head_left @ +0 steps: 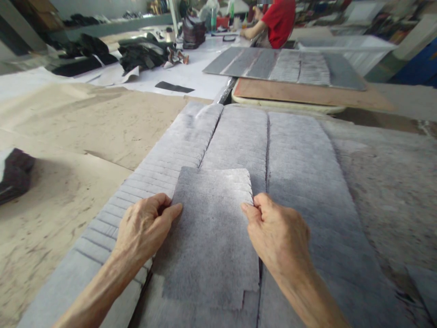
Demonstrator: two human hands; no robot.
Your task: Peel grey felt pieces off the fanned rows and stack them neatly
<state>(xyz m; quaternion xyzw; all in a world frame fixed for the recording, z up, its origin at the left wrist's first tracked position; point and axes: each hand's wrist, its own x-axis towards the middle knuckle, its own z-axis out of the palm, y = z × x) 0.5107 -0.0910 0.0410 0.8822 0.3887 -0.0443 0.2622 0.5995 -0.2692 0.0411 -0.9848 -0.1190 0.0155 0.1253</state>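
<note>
A grey felt-like sheet [211, 237] lies over the middle of three long rows of overlapping grey pieces. My left hand [146, 223] pinches its left edge between thumb and fingers. On the opposite edge my right hand [278, 232] is closed in the same way. The left row [136, 182] shows many narrow stepped edges. Beyond the sheet the middle row [239, 136] continues away from me, and the right row [303, 168] runs beside it. A small notch shows at the sheet's near right corner.
Brown paper [85, 136] covers the surface at left, with a dark bundle [17, 175] on it. A grey board [252, 61] bearing more pieces rests on a brown board [293, 93] ahead. Black material [145, 52] lies farther back. A person in red [282, 23] sits beyond, near a white bin [351, 50].
</note>
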